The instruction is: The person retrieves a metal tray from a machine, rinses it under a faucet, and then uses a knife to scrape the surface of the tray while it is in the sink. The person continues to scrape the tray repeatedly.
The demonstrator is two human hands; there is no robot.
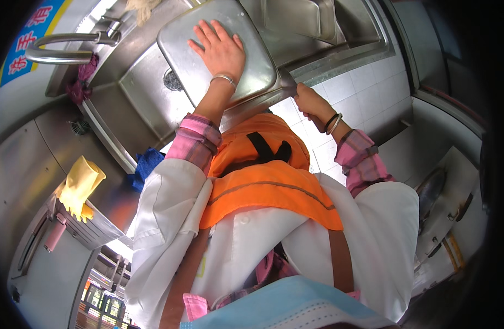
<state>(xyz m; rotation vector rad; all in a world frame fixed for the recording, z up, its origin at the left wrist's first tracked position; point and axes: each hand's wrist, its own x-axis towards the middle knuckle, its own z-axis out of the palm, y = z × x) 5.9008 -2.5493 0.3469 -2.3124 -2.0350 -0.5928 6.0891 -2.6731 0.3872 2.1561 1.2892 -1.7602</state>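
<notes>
A stainless steel pan point(252, 53), bottom up, lies slantwise across the sink point(141, 78). My left hand point(221, 51) rests flat on its upturned bottom, fingers spread. At the pan's near right corner, my right hand point(313, 103) is closed around the handle of a knife point(288, 84) with a broad metal blade. The blade is against or very close to the pan's rim; contact cannot be made out, and part of the blade is hidden. A dark scouring ball or drain strainer point(172, 79) shows in the sink beside the pan.
A curved faucet point(67, 48) reaches over the left side. Purple netting point(84, 80) hangs at the sink's left edge. Another steel basin point(301, 20) lies beyond the pan. Yellow rubber gloves point(80, 187) and a blue cloth point(147, 166) are at lower left.
</notes>
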